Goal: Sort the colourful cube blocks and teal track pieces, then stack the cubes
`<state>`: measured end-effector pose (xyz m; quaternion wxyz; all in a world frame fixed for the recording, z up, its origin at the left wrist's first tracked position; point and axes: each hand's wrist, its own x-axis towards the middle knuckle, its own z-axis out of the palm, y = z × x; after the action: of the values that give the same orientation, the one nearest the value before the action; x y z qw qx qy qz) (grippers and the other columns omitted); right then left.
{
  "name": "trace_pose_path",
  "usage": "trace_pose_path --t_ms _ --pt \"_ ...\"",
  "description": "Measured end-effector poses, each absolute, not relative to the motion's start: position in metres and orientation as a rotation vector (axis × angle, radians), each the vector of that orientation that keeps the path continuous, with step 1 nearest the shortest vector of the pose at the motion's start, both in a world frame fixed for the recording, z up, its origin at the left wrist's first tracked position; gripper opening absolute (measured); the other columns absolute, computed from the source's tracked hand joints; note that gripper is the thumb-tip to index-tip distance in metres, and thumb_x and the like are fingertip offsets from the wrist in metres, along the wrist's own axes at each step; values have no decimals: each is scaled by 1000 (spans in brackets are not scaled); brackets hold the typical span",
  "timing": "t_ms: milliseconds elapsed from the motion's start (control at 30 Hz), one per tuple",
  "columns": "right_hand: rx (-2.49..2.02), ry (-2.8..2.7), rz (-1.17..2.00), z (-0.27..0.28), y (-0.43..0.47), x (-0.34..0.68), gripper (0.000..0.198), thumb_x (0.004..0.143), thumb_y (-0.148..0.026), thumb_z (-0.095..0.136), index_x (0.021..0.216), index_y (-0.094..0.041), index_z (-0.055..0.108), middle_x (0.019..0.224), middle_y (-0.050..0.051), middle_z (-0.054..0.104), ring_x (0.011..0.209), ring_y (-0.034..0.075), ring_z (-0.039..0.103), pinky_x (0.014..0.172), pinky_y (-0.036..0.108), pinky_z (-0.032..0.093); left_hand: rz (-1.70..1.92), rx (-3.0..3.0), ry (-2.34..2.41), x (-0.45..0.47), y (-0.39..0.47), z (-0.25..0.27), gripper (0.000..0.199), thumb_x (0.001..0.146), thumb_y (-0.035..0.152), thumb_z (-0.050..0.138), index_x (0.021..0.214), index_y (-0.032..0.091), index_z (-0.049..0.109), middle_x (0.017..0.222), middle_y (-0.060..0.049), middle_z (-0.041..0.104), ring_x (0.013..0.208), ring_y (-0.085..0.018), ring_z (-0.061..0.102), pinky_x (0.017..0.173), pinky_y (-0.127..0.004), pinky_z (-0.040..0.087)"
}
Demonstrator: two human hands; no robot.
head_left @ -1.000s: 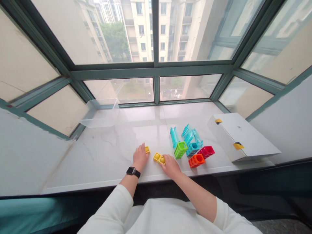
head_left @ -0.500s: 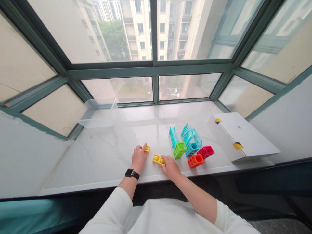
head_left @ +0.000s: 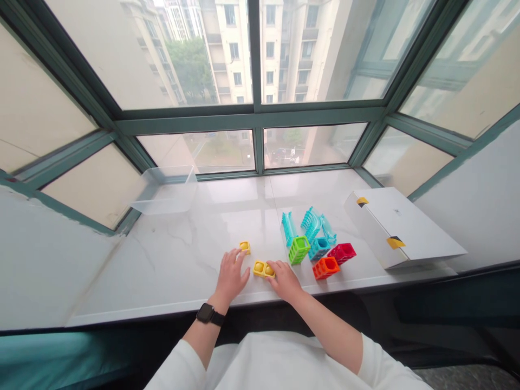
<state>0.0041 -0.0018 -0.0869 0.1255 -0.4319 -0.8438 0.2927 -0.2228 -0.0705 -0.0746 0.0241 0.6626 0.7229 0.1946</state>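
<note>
A small yellow block (head_left: 244, 247) with a rounded recess lies on the white sill, just beyond the fingertips of my left hand (head_left: 231, 274). That hand has its fingers apart and holds nothing. My right hand (head_left: 285, 279) grips the right end of a longer yellow block (head_left: 259, 268) with two round hollows, which rests on the sill. To the right of it stand a green block (head_left: 299, 250), a blue block (head_left: 319, 248), an orange block (head_left: 325, 268) and a red block (head_left: 342, 253), all hollow.
Clear turquoise track pieces (head_left: 289, 228) lie behind the coloured blocks. At the back left stands a transparent plastic bin (head_left: 166, 203). A white box (head_left: 410, 227) with yellow-and-black tabs sits at the right. Window frames (head_left: 259, 151) bound the far side of the marble sill (head_left: 170, 260).
My left hand has let go of the small yellow block and drawn back toward me, its fingers spreading. My right hand stays on the longer yellow block.
</note>
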Motion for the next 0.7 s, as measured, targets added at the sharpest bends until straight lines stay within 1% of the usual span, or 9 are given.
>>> trace_pose_path --t_ms 67,133,200,267,367,467,533,567,700 --pt "-1204 -2494 876 -84 -2 4 50 94 -24 69 143 -27 59 127 9 67 118 26 60 108 38 46 650 2155 1968 -209 -76 -75 60 94 28 65 152 26 47 157 -14 51 150 -31 43 125 -54 36" --pt "-1160 -2535 887 -83 -4 5 50 94 -24 70 143 -28 59 129 9 67 119 26 60 107 38 46 639 2155 1807 -196 -78 -77 57 93 22 65 148 25 50 151 -12 56 144 -29 51 121 -51 43" --pt "-1153 -2545 876 -83 -5 6 49 94 -24 70 142 -28 59 129 9 67 120 26 60 108 39 46 629 2085 1794 -188 -78 -80 52 92 14 64 141 24 55 139 -11 64 133 -27 60 115 -48 50" --pt "-1196 -2510 843 -86 -6 8 48 94 -23 69 141 -26 59 129 10 67 121 27 60 109 40 46 634 2006 1848 -186 -79 -81 48 89 8 64 135 24 59 131 -10 67 125 -25 64 111 -46 53" --pt "-1319 -2429 800 -88 -6 10 48 94 -21 67 141 -21 59 129 13 66 123 28 60 111 42 46 646 1953 1880 -191 -85 -81 49 87 5 64 133 23 60 131 -10 68 124 -25 64 111 -46 53" --pt "-1387 -2411 787 -78 -8 12 58 91 -22 70 147 -19 55 135 16 63 127 31 58 113 44 46 660 1954 1848 -197 -93 -82 53 86 3 61 135 24 60 137 -11 66 130 -25 62 115 -47 51" --pt "-1357 -2412 752 -62 -13 18 63 88 -23 73 149 -21 53 140 16 60 131 33 56 115 48 46 667 1961 1836 -198 -98 -84 58 86 4 59 140 26 58 144 -11 62 136 -26 59 118 -50 49" --pt "-1327 -2399 719 -50 -15 23 62 89 -24 72 148 -23 54 141 15 60 132 34 55 115 49 46 673 1961 1839 -198 -100 -85 59 87 6 59 142 26 57 147 -11 60 139 -26 57 119 -51 48" --pt "-1217 -2256 522 -3 -13 69 37 99 -27 57 134 -28 65 129 12 64 124 33 58 113 53 46 726 1927 1887 -194 -106 -83 57 91 16 61 146 25 54 152 -13 56 144 -29 52 122 -52 45"
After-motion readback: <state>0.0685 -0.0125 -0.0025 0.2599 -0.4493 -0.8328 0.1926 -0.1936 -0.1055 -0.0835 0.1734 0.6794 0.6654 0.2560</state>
